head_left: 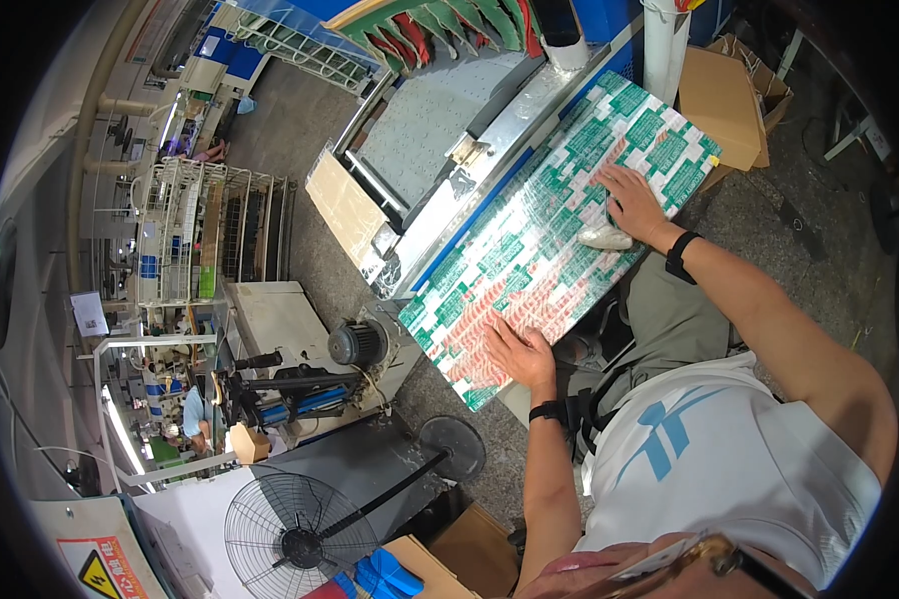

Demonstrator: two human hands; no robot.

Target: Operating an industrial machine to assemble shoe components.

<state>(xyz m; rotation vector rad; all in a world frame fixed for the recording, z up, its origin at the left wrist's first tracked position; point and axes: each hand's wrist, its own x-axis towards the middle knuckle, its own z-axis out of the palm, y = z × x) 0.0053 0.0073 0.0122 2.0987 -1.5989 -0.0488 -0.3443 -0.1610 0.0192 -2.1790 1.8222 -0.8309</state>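
Pressing down on a stack of printed sheets (559, 240), both hands are lying flat in the head view, and the stack is the landmark for everything else here. The sheets, patterned in green, white and red, are resting on the slanted feed counter (489, 150) of a grey machine, with the stack's long axis running from the lower left up to the upper right of the picture. The left hand (517, 354) is sitting on the stack's lower-left end, fingers spread and palm down, its grip open and not closing around anything. The right hand (631, 205) is lying nearer the upper-right end, also flat and spread, with a pale cloth or glove (606, 238) tucked just under its heel; whether the hand is pinching that cloth cannot be told. Both hands are touching the top sheet, so the stack is directly beneath them, neither hand clearly closer. Beyond the stack's upper-right corner, cardboard boxes (724, 105) are standing on the floor. Well below the stack's lower-left end, a floor fan (300, 539) is standing.
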